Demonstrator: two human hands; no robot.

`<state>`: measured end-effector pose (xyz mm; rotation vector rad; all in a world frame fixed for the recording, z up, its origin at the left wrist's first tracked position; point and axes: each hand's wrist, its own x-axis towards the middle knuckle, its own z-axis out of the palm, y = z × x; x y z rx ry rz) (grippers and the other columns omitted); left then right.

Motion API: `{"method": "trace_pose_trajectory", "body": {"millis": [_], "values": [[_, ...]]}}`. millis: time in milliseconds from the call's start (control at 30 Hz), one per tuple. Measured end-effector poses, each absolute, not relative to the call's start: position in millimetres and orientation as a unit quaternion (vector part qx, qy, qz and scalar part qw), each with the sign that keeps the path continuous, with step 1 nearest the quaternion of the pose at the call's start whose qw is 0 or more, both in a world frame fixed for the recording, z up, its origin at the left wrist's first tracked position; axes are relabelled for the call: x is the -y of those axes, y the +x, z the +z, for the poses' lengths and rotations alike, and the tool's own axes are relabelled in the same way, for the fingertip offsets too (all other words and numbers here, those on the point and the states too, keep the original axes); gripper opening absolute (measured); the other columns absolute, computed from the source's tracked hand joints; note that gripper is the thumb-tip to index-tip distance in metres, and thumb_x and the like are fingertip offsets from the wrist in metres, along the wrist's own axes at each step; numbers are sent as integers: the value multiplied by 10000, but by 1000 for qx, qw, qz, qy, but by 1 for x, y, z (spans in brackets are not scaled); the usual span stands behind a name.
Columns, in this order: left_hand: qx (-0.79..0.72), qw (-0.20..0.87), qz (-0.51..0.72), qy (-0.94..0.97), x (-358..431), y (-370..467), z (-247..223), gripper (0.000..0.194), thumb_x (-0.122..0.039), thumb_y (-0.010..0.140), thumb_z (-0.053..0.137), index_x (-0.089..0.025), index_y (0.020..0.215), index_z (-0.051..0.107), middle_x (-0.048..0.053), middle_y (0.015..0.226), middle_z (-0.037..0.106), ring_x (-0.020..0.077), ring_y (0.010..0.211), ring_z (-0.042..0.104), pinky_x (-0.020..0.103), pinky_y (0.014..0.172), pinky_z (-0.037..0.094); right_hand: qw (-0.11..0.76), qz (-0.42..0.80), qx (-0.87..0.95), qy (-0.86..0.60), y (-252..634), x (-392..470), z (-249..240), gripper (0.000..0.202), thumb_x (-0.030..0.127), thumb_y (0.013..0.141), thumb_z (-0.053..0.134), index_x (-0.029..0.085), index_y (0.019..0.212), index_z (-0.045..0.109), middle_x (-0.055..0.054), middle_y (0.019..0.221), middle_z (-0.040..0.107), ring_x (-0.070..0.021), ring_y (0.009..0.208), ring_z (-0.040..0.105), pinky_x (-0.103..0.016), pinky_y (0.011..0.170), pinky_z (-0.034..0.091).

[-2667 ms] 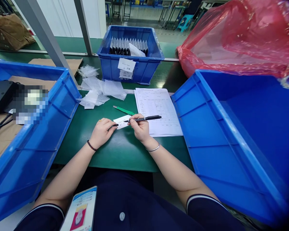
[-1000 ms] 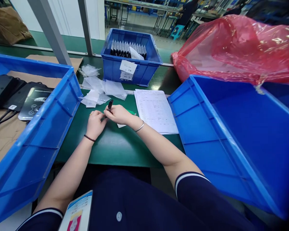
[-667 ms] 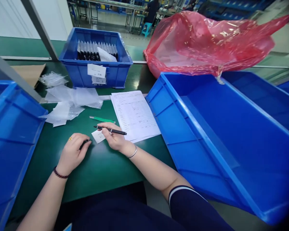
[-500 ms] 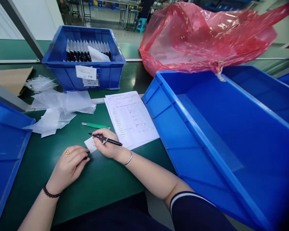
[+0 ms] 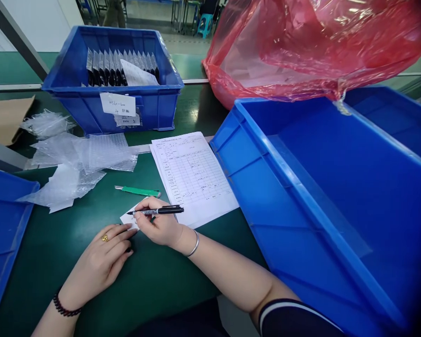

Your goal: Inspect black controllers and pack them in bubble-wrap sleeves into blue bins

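Note:
My right hand (image 5: 157,222) grips a black marker pen (image 5: 164,210), its tip just over a small white slip of paper (image 5: 126,218). The fingertips of my left hand (image 5: 103,255) rest on the slip's lower edge. My left fingers are curled, with a small dark piece showing between thumb and fingers; I cannot make out what it is. Above the slip lies a green utility knife (image 5: 138,191), its blade end to the left. Beside my right hand is a stack of printed forms (image 5: 196,178) with handwriting; the hand partly covers the slip.
A blue bin (image 5: 87,107) of upright bagged pieces stands at the back, with paper labels on its front. Clear plastic bags (image 5: 87,154) and white ties (image 5: 47,124) lie at left. A large blue crate (image 5: 266,187) and red plastic bag (image 5: 301,51) occupy the right.
The pen has swung from slanting to nearly level, and its tip has come down to the slip. My left fingertips have moved onto the slip. The view has shifted slightly.

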<state>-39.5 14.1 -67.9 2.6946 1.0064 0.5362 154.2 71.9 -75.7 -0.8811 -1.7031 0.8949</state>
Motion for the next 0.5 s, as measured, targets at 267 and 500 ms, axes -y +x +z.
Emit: {"method": "trace_pose_trajectory", "body": {"millis": [267,500], "values": [[-372,113,173,905,-12,-36,-63,97,-123,900,503,-168,951,572,69,1167,652,236,1140,530,430,949,404,446,451,660,-403,165,-83,-52,97,277,852,535,195,890,572,-15,798,597,-109,614,544,-241,535,451],[-401,132,161,892,-10,-35,-61,129,-186,925,470,-168,846,571,43,1136,677,245,1155,538,442,950,400,365,476,674,-431,171,-77,-56,42,219,803,568,183,824,564,4,692,573,-114,565,549,-236,506,420]]}}
